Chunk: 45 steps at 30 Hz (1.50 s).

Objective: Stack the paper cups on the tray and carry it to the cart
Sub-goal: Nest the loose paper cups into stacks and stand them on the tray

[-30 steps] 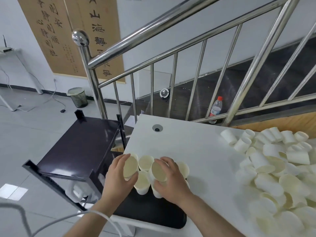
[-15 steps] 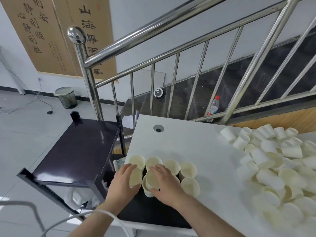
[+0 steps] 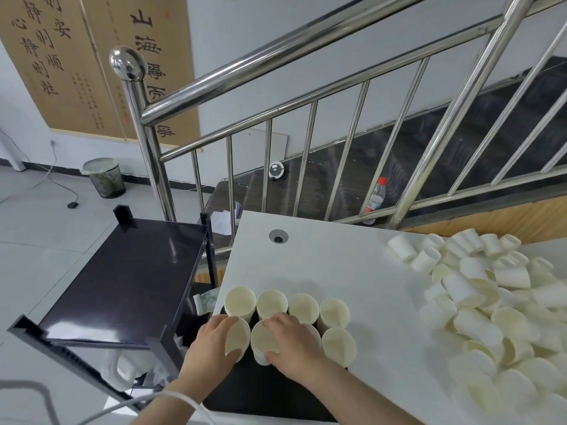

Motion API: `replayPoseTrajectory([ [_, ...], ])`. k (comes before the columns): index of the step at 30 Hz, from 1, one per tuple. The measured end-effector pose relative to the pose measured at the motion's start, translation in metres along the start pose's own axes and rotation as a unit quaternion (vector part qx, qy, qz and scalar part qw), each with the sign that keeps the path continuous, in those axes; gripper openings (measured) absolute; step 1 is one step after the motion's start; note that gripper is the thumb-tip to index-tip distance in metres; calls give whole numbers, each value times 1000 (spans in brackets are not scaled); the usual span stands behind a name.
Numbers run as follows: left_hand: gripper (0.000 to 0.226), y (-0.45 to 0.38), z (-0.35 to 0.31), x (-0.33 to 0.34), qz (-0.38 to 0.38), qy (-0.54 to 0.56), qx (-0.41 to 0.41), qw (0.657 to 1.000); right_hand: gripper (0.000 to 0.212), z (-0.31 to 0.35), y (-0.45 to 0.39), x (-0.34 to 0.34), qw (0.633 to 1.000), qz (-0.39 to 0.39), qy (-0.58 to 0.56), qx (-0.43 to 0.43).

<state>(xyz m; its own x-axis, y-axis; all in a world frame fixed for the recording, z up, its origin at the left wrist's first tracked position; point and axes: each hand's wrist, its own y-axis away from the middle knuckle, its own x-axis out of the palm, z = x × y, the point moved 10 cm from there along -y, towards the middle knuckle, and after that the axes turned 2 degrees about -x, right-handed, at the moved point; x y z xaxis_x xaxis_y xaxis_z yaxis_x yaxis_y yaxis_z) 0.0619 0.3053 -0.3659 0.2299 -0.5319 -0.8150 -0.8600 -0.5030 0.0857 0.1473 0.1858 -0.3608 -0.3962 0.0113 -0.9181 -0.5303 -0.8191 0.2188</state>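
A black tray (image 3: 260,397) lies at the near left corner of the white table (image 3: 331,259). Several white paper cups (image 3: 303,308) stand upright on its far end in two rows. My left hand (image 3: 211,351) grips a cup (image 3: 237,338) in the near row's left end. My right hand (image 3: 291,348) grips the neighbouring cup (image 3: 260,340), fingers over its rim and thumb on its side. A big heap of loose paper cups (image 3: 491,302) covers the table's right side. The black cart (image 3: 122,271) stands just left of the table.
A stainless stair railing (image 3: 306,124) rises behind the table, with a plastic bottle (image 3: 376,197) on the step beyond. A waste bin (image 3: 104,176) sits on the floor at the left. Bags and clutter fill the cart's lower shelf (image 3: 129,369).
Both hands brought their cups down onto the tray next to the others. More standing cups now show in two tidy rows. The camera view shifted slightly right.
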Motion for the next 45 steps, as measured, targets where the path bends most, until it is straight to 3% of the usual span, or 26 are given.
replayPoseTrajectory([
  [12, 60, -4, -3, 3, -10, -35, -1, 999, 58, -2, -1, 3, 1000, -6, -12, -2],
  [20, 53, -8, -59, 1, -68, -31, 46, 996, 53, -22, 23, -29, 997, -56, -58, -15],
  [31, 46, -5, -173, 68, -41, 13, 115, 992, 53, -139, 99, -70, 992, -100, -63, 42],
  [45, 47, 9, -307, 169, 9, 21, 132, 991, 51, -307, 198, -108, 977, -162, -71, 122],
])
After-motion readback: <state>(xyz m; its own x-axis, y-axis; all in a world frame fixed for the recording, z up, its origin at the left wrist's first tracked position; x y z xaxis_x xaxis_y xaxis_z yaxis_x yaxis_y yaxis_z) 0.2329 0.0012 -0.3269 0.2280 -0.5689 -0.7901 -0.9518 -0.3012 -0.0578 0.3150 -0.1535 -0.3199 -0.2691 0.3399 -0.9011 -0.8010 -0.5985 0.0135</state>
